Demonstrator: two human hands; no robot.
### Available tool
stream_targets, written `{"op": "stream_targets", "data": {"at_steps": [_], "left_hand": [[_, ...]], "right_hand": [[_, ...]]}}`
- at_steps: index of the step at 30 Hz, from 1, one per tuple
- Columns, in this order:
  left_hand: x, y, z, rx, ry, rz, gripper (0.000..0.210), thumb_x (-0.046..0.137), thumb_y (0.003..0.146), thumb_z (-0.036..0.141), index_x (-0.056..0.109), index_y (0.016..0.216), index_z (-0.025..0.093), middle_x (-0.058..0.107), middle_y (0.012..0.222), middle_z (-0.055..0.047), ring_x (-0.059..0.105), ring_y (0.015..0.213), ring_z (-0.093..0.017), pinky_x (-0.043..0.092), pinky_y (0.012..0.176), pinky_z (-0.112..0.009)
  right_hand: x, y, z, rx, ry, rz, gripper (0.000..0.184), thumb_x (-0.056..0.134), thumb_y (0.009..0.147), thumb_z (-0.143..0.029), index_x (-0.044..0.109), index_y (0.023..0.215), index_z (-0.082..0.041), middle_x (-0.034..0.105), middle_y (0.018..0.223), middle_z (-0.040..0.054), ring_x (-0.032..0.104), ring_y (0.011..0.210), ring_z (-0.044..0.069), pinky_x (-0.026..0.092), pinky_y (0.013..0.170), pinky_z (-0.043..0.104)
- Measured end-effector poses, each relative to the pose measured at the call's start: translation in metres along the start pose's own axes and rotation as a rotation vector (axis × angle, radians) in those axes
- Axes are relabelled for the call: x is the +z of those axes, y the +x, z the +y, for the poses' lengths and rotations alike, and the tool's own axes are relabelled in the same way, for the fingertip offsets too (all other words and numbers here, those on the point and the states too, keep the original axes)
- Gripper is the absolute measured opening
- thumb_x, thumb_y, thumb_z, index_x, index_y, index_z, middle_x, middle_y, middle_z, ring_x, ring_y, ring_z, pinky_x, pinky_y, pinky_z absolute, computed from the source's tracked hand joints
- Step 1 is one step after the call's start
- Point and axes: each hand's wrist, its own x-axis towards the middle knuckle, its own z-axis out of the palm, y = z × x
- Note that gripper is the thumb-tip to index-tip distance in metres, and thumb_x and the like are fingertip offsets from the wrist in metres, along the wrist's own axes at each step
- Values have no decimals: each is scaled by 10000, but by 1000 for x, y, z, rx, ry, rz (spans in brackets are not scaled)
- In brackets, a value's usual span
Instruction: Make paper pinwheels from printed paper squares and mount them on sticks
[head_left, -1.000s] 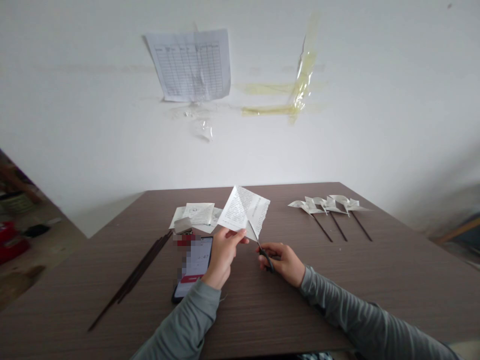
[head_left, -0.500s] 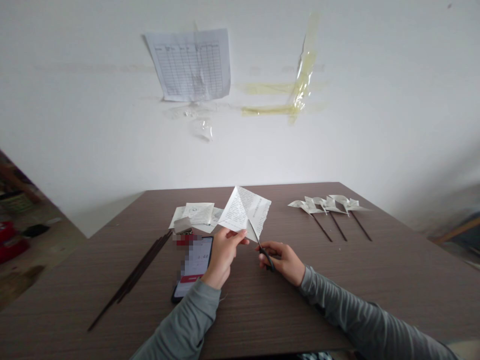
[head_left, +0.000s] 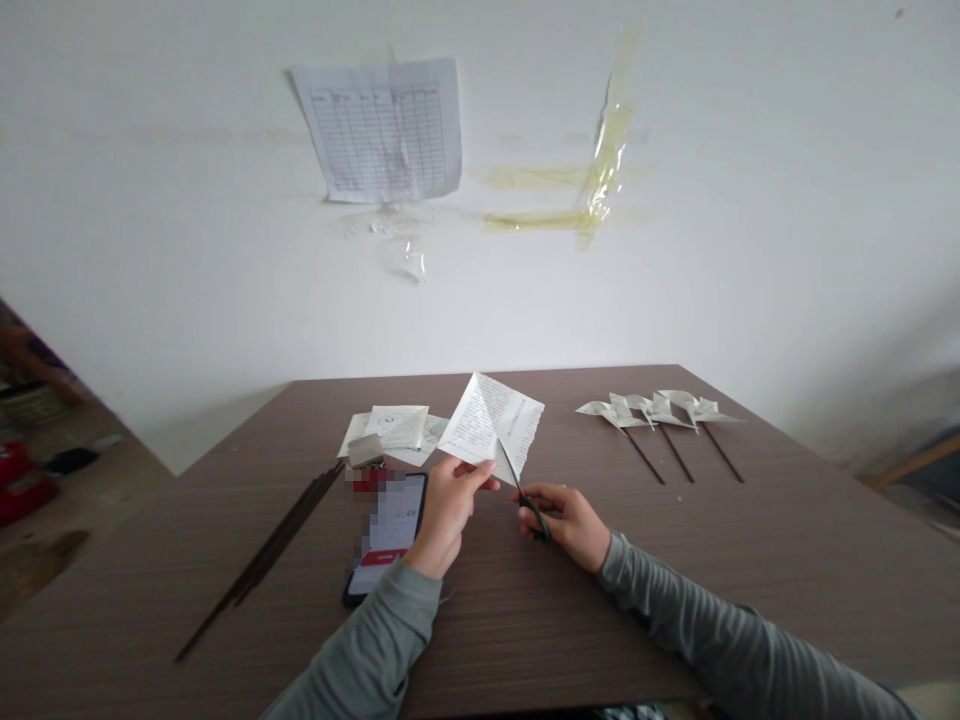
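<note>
My left hand (head_left: 454, 505) pinches the lower edge of a square of printed paper (head_left: 480, 415), held up above the table with one corner pointing away. A crease runs across the sheet from its far corner. Black-handled scissors (head_left: 534, 515) are gripped in my right hand (head_left: 564, 520), with their blades reaching over the paper toward its middle. Whether the blades are fully closed is hard to make out. Both hands are close together, the left just beside the scissors.
Three paper pinwheels (head_left: 652, 408) on dark sticks lie at the back right. More paper squares (head_left: 397, 428) are stacked at the back left, near a small box (head_left: 366, 452). A phone (head_left: 386, 540) and a bundle of dark sticks (head_left: 262, 555) lie on the brown table (head_left: 525, 630).
The paper has shifted very slightly to the right, along with both hands. The scissors stay at the sheet in nearly the same pose.
</note>
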Motion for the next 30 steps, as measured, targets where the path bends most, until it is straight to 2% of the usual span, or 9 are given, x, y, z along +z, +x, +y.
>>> {"op": "stream_targets", "data": {"at_steps": [4,8,23,30], "left_hand": [[1,-1,2,-2,-15,2,236,1022,775,270,823,881,200,854,797,-43,846,689,-227,286,452,-206],[2,-2,4,-14,-18,8,233,1028,771,262,824,869,206,846,788,-31,827,671,-216,270,450,-214],[2,-3,5,-19,12,15,231,1036,807,234,811,857,221,832,766,-21,843,691,-227,266,465,-220],[1,-2,3,-13,14,8,218,1038,803,258,831,862,220,872,812,-53,868,735,-251,305,467,-225]], "right_hand": [[1,-2,-8,20,-15,11,752,1036,751,-983,886,996,-288,821,757,109,796,758,367,708,802,520],[1,-3,-12,31,-30,15,754,1025,725,-996,876,992,-307,812,744,98,794,751,375,701,787,526],[0,-2,-6,21,-8,10,760,1062,749,-971,904,1024,-280,856,778,114,835,750,364,755,815,513],[-1,-3,-4,-5,-4,11,729,1062,803,-931,927,1047,-258,867,792,129,863,785,375,787,815,509]]}}
